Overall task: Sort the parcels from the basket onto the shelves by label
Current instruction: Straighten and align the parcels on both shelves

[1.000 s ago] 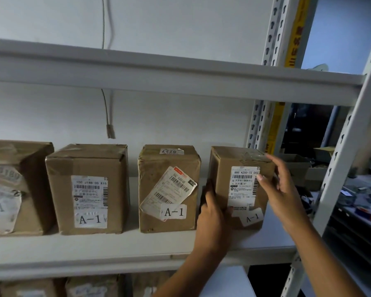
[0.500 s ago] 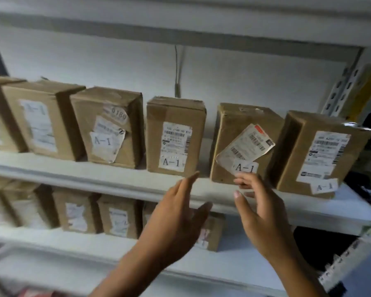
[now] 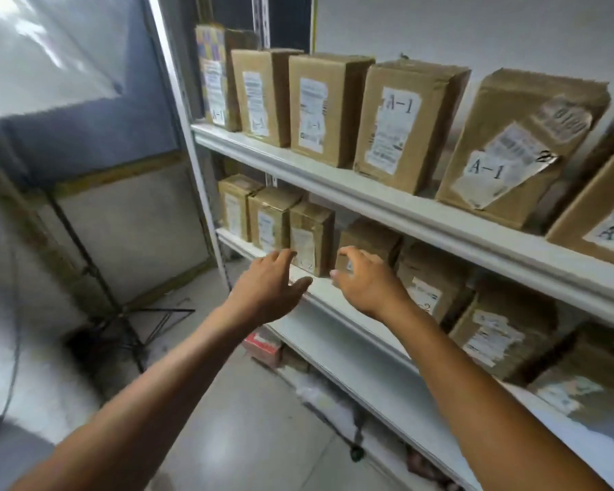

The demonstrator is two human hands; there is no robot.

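I am letting go: my left hand (image 3: 268,287) and right hand (image 3: 367,281) are both hanging empty with fingers loosely spread, in front of the middle shelf (image 3: 337,295), gripping nothing. The parcel I was steadying a second ago is sitting placed with the A-1 boxes (image 3: 403,124) on the upper shelf (image 3: 422,210), so that one looks sorted. Compared with then, my hands are lower and I am facing left; the basket is not in sight.
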